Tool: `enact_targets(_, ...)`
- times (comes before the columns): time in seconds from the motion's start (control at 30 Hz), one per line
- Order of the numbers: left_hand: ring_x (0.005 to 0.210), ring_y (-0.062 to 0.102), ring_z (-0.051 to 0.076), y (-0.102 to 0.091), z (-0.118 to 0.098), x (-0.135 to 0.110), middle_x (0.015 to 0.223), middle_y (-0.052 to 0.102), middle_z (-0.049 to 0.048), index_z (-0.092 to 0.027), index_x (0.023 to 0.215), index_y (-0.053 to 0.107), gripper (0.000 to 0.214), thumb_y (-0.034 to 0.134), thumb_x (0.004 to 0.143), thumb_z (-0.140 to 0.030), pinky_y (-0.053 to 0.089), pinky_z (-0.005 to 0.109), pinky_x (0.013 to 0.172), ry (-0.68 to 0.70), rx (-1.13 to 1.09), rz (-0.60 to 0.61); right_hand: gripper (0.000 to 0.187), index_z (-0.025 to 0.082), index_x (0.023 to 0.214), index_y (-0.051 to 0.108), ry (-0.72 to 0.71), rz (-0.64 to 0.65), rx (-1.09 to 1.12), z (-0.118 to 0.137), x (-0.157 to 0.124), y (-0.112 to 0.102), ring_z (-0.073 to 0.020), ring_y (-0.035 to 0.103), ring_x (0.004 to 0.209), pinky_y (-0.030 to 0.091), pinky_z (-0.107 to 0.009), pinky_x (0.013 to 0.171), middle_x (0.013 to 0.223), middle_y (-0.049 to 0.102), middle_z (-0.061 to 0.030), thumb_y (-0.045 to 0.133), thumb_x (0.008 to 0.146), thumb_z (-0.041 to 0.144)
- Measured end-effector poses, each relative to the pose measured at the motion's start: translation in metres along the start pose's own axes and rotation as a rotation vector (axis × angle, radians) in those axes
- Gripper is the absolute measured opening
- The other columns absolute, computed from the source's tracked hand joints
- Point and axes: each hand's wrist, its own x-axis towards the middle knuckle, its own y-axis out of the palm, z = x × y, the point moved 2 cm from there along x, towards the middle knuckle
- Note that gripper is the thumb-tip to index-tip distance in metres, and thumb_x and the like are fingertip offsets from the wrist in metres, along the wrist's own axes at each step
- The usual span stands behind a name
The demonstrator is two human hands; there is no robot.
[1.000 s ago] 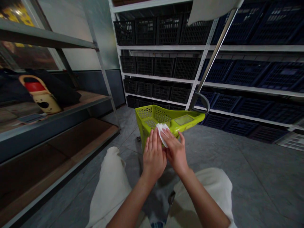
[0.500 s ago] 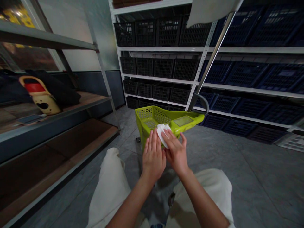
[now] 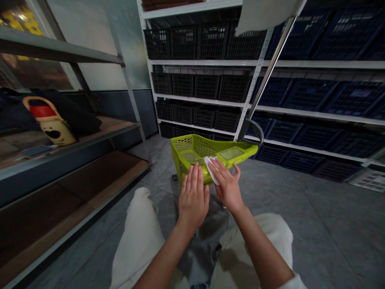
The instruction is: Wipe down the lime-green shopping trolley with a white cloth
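Green basket: stands ahead of the knees, under both hands.
Left hand: fingers nearly straight, flat against basket; nothing visibly grasped.
Right hand: fingers extended over white cloth; pinch undeterminable.
Wiping: apparently underway; another stroke calls for steadying.
Hidden: palms, cloth underside.

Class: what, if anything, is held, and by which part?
The right hand presses the right side of a thin white cloth or tissue against the green plastic basket. The left hand holds nothing visible.
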Motion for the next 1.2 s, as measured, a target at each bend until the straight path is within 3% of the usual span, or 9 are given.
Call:
enact_targets(0.17,0.155,0.019,0.025,-0.001,-0.003,0.001,0.164,0.028,0.0166,-0.005,0.159,0.012,0.067,0.038,0.100,-0.025,0.031,0.044,0.122,-0.007,-0.011,0.016,0.069,0.030,0.153,0.037,0.161,-0.129,-0.040,-0.005,-0.002,0.001,-0.0222,0.045,0.143,0.003,-0.052,0.120,0.149,0.056,-0.0058,0.039,0.088,0.008)
enact_targets(0.33,0.154,0.020,0.026,0.001,-0.002,0.000,0.164,0.030,0.0163,-0.005,0.159,0.014,0.068,0.038,0.096,-0.018,0.031,0.045,0.122,-0.016,-0.009,0.005,0.065,0.025,0.155,0.035,-0.018,0.034,0.082,0.027,0.000,0.001,-0.0211,0.038,0.147,0.008,-0.046,0.122,0.154,0.049,-0.0076,0.042,0.091,0.016)
enact_targets(0.43,0.154,0.020,0.026,0.000,0.001,-0.001,0.164,0.029,0.0165,-0.004,0.159,0.013,0.068,0.038,0.098,-0.021,0.032,0.045,0.122,-0.011,0.010,0.010,0.063,0.027,0.155,0.034,-0.040,0.037,0.060,0.012,-0.001,-0.002,-0.0207,0.041,0.146,0.006,-0.047,0.122,0.153,0.050,-0.0068,0.041,0.093,0.016)
enact_targets(0.57,0.155,0.019,0.025,-0.003,0.003,-0.001,0.165,0.027,0.0164,-0.004,0.159,0.012,0.067,0.037,0.100,-0.023,0.030,0.044,0.122,-0.007,0.020,0.019,0.062,0.030,0.151,0.040,0.131,-0.106,-0.038,-0.016,-0.003,-0.001,-0.0216,0.044,0.144,0.005,-0.052,0.121,0.149,0.055,-0.0055,0.040,0.092,0.013)
enact_targets(0.67,0.155,0.020,0.026,-0.003,0.001,-0.001,0.165,0.027,0.0167,-0.005,0.159,0.010,0.068,0.037,0.100,-0.024,0.031,0.044,0.122,-0.010,0.019,0.018,0.060,0.028,0.149,0.043,0.187,-0.136,-0.036,-0.001,-0.003,0.003,-0.0209,0.044,0.144,0.008,-0.050,0.121,0.149,0.055,-0.0066,0.038,0.092,0.012)
enact_targets(0.83,0.154,0.022,0.026,-0.003,0.005,-0.003,0.164,0.029,0.0160,-0.007,0.160,0.006,0.070,0.036,0.098,-0.019,0.031,0.044,0.122,-0.014,0.012,0.001,0.061,0.026,0.152,0.039,0.019,0.036,0.073,0.029,-0.002,0.006,-0.0211,0.041,0.146,0.009,-0.048,0.122,0.152,0.052,-0.0073,0.042,0.092,0.016)
enact_targets(1.0,0.154,0.021,0.024,-0.006,0.007,-0.002,0.164,0.027,0.0154,-0.007,0.160,0.005,0.070,0.037,0.100,-0.022,0.032,0.043,0.122,0.007,0.028,0.019,0.064,0.032,0.150,0.041,0.206,-0.161,-0.060,0.004,-0.002,0.007,-0.0229,0.047,0.141,0.004,-0.054,0.121,0.146,0.059,-0.0045,0.041,0.090,0.010)
enact_targets(1.07,0.154,0.021,0.025,-0.006,0.006,-0.001,0.164,0.027,0.0156,-0.007,0.160,0.008,0.068,0.036,0.100,-0.022,0.031,0.043,0.122,-0.001,0.027,0.023,0.062,0.031,0.149,0.044,0.236,-0.193,-0.054,0.008,-0.002,0.008,-0.0224,0.048,0.141,0.005,-0.053,0.121,0.145,0.059,-0.0050,0.040,0.091,0.010)
enact_targets(1.2,0.154,0.020,0.025,-0.005,0.005,-0.002,0.164,0.028,0.0160,-0.005,0.159,0.015,0.066,0.035,0.098,-0.019,0.030,0.043,0.123,-0.008,0.029,0.013,0.060,0.027,0.149,0.043,0.086,-0.042,0.073,0.034,-0.001,0.007,-0.0195,0.043,0.145,0.008,-0.047,0.122,0.150,0.055,-0.0061,0.040,0.091,0.013)
